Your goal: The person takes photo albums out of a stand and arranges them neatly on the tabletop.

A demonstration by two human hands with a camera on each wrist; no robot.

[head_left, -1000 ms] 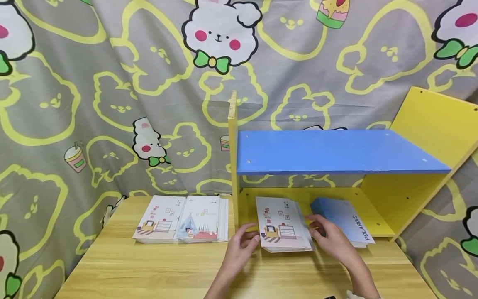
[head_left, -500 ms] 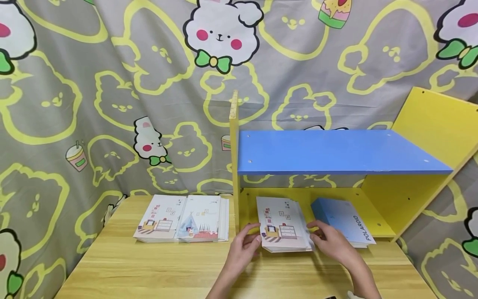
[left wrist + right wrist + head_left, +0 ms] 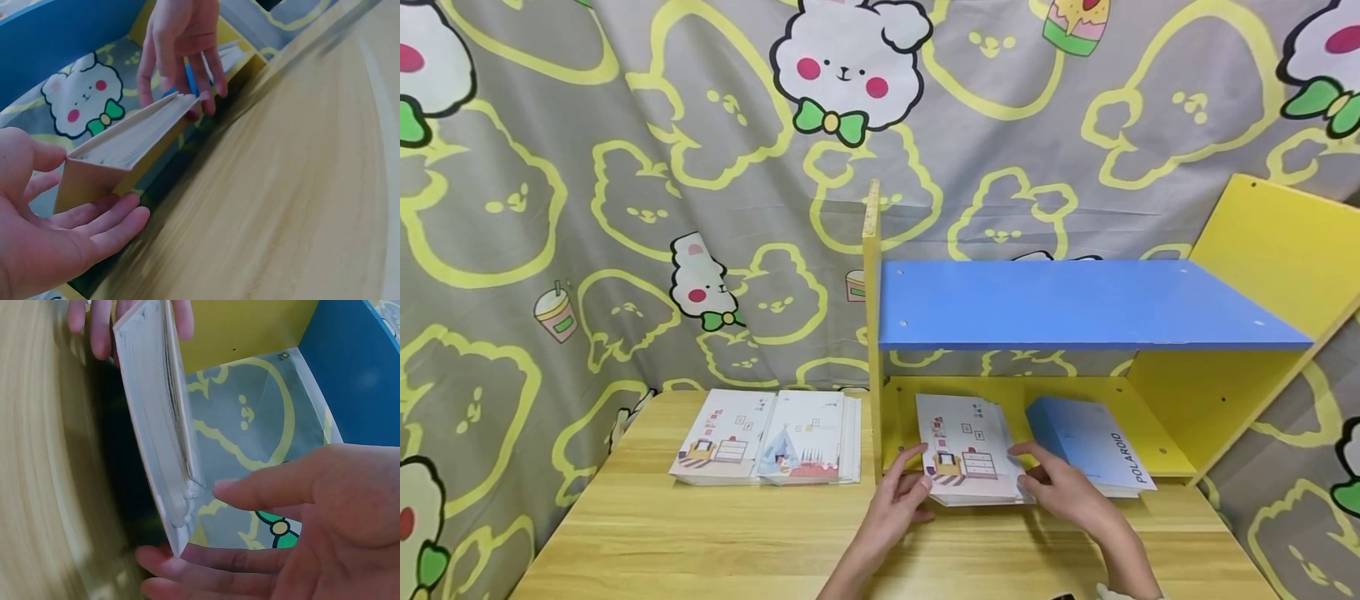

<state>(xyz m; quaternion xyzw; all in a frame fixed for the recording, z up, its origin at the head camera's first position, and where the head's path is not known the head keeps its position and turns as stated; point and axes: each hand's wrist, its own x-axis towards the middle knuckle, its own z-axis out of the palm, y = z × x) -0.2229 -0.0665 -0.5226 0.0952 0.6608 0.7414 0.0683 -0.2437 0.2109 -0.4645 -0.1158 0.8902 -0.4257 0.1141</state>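
Observation:
In the head view, a white photo album point(image 3: 967, 457) with a drawn armchair and dresser on its cover lies on the yellow bottom board, reaching past its front edge. My left hand point(image 3: 893, 502) pinches its left side, thumb at the cover's edge. The left wrist view shows this thumb on the spine's corner and the fingers at the lower side. At the album's right side is my right hand point(image 3: 1063, 493). The right wrist view shows its thumb off the pages and its straight fingers by the lower cover's corner. A blue album point(image 3: 1093, 446) marked POLAROID lies just right.
Two more white albums lie side by side on the wooden table point(image 3: 715, 533), left of the shelf: one with the armchair drawing point(image 3: 718, 437), one with a tent point(image 3: 801, 442). The blue shelf board point(image 3: 1075, 304) overhangs the work. A yellow upright panel point(image 3: 871, 333) stands close left.
My left hand has moved slightly right, its thumb now at the album's cover edge. The right hand's fingers have come in closer on the other side. The album has barely moved.

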